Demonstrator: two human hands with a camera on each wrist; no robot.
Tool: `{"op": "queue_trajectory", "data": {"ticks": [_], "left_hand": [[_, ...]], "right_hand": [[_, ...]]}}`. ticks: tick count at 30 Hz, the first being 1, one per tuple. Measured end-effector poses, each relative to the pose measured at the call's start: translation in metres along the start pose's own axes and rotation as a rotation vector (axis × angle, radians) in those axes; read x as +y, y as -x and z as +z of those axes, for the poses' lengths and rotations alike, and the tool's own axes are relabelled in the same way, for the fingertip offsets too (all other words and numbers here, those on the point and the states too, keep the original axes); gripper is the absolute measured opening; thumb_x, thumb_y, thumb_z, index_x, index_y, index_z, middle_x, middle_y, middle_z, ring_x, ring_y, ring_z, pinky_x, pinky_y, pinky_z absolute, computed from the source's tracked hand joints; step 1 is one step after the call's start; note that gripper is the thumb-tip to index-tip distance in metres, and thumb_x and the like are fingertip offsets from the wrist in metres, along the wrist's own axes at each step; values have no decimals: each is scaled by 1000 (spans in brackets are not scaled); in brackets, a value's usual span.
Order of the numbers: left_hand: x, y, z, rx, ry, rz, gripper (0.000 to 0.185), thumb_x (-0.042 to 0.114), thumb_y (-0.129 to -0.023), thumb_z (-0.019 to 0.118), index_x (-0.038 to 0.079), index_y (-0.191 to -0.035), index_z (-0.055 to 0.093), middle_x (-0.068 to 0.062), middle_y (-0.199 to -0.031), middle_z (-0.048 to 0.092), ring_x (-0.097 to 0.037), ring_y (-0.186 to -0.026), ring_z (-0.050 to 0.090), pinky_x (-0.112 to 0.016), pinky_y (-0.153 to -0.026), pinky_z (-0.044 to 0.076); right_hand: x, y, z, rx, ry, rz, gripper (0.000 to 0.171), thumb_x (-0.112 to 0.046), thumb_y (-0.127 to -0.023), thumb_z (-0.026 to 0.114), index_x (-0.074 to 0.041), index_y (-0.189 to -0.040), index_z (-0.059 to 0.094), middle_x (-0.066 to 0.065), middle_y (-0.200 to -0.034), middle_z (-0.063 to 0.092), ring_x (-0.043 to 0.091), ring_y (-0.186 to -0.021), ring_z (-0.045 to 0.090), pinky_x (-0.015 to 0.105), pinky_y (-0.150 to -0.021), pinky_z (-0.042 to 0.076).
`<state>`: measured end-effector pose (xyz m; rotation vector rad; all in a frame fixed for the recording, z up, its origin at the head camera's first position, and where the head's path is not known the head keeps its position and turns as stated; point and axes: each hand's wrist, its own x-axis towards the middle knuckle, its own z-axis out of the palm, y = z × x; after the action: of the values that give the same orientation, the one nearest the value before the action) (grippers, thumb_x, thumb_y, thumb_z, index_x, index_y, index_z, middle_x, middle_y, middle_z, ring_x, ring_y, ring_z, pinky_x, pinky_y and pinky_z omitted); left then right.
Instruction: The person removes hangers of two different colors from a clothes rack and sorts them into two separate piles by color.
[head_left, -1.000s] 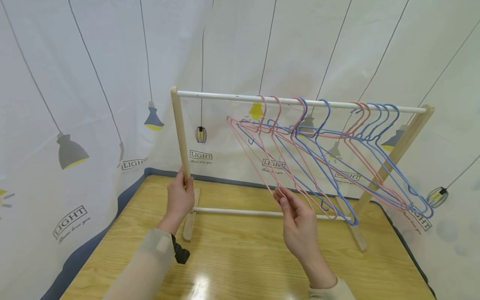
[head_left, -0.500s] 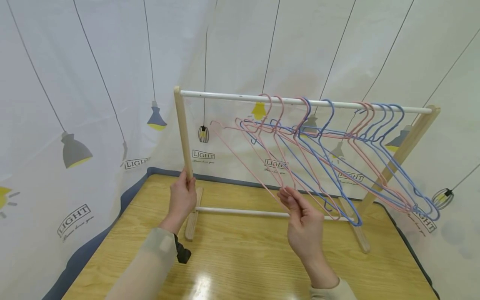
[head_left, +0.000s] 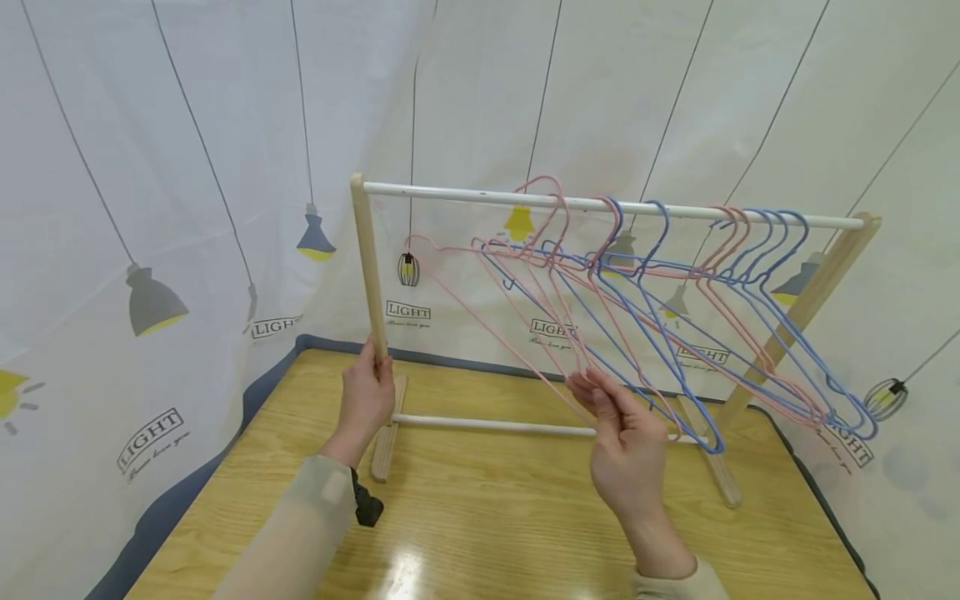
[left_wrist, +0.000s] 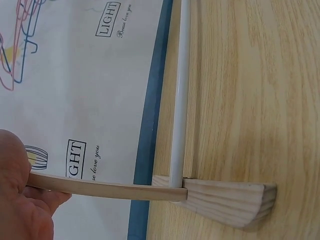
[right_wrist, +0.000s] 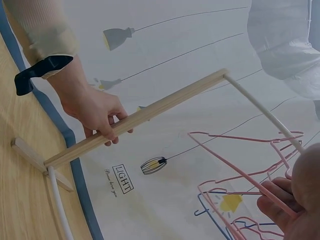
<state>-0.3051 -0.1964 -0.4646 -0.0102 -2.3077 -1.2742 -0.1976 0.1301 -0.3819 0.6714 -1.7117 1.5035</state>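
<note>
At centre frame, the right hand (head_left: 626, 442) pinches the lower bar of a pink hanger (head_left: 495, 321) whose hook has just lifted clear of the white rail (head_left: 450, 192), while the left hand (head_left: 365, 392) grips the wooden post (head_left: 369, 267).

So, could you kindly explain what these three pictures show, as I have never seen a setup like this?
A person wears three cameras: one on the head looking down, one on each wrist. On the wooden table stands a small rack with pink and blue hangers. The left hand grips the rack's wooden post; the left wrist view shows that post's foot. The right hand pinches the lower wire of a pink hanger, whose hook sits raised above the rail.
</note>
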Motion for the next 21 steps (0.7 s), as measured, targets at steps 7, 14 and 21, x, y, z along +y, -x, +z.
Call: {"op": "queue_trajectory", "data": {"ticks": [7, 14, 21], "left_hand": [[0, 0, 0, -2, -3, 0, 22, 5, -110, 55, 0, -131, 58, -27, -102, 70, -35, -79, 65, -50, -69, 54], [-2, 0, 1, -6, -6, -15, 22, 5, -110, 55, 1, -132, 57, -27, -107, 70, -34, -80, 65, -48, -69, 54], [-1, 0, 1, -7, -15, 0, 20, 5, -110, 55, 1, -129, 57, -26, -102, 70, -35, -79, 65, -50, -68, 54]], "right_hand": [[-5, -3, -5, 10, 27, 34, 28, 19, -103, 50, 18, -125, 67, 29, -110, 74, 19, -104, 76, 31, -90, 57], [-11, -6, -11, -6, 41, 39, 27, 18, -104, 50, 17, -124, 67, 28, -111, 74, 20, -104, 76, 32, -90, 57], [-25, -6, -21, -21, 42, 8, 28, 20, -102, 49, 17, -124, 67, 29, -111, 74, 18, -105, 75, 31, -90, 57]]}}
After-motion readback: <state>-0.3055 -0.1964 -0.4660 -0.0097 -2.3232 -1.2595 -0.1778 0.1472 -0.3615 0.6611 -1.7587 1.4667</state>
